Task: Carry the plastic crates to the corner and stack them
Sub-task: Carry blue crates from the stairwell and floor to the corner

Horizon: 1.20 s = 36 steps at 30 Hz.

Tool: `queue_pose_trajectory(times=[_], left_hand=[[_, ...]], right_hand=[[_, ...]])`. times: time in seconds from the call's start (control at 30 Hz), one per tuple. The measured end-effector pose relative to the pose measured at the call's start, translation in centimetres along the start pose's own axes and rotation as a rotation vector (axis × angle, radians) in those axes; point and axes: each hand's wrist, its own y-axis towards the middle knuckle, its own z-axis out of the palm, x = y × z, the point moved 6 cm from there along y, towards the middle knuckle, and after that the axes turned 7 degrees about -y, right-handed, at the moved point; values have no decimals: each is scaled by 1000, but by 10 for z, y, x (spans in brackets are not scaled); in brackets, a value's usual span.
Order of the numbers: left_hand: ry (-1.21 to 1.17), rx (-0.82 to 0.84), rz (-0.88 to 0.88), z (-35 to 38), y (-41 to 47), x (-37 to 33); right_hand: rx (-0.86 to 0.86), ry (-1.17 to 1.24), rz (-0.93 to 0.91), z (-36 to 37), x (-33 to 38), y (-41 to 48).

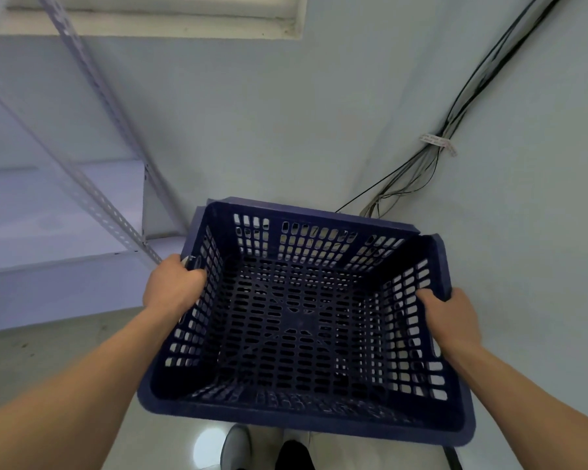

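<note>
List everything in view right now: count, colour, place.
crate: one, dark blue, perforated, empty, centre
shelving rack: one, white slotted metal, left
cables: one bundle, black and pale, on the wall at right
tag: one, white, round the cables
window frame: one, white, top
shoe: one, pale grey, bottom edge
left hand: grips the crate's left rim
right hand: grips the crate's right rim

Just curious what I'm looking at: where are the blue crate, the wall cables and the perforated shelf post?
blue crate (pixel 296 320): head view, middle of its slotted floor.
wall cables (pixel 437 141): head view, where they are bundled together.
perforated shelf post (pixel 116 220): head view, lower stretch of the post.
</note>
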Motion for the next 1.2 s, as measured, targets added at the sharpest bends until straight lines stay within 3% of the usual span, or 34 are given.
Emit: queue_pose_trajectory(times=[0.67, 0.87, 1.2], left_hand=[[29, 83, 35, -5, -23, 9], [215, -5, 21, -10, -60, 54], [225, -14, 37, -10, -61, 44]], right_hand=[[1, -196, -66, 3, -16, -14], [-35, -236, -50, 4, -8, -11], [11, -220, -64, 3, -2, -8]])
